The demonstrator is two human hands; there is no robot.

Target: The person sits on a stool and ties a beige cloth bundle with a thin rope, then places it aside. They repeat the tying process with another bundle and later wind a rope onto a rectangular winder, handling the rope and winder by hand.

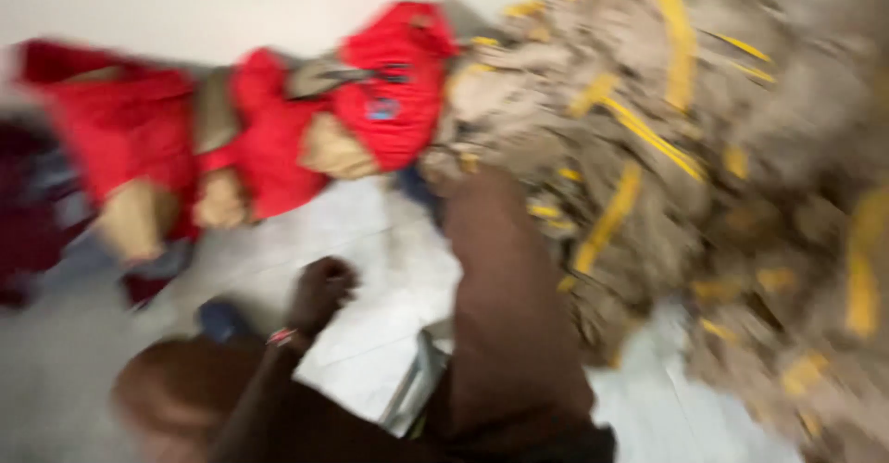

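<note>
The picture is heavily blurred. My left hand (319, 292) hovers over the white floor with its fingers curled in and nothing seen in it; a red band sits at its wrist. My right arm reaches up into a big heap of tan garments with yellow stripes (685, 167). My right hand (456, 168) is buried at the heap's left edge, so its grip is hidden. A row of red and tan garments (269, 130) lies to the left of the heap, along the wall.
A white tiled floor (370, 241) lies under the hands. A metal frame piece (415, 391) shows near my body. A small blue object (218, 319) sits by my left forearm. Dark maroon cloth (28, 222) lies at the far left.
</note>
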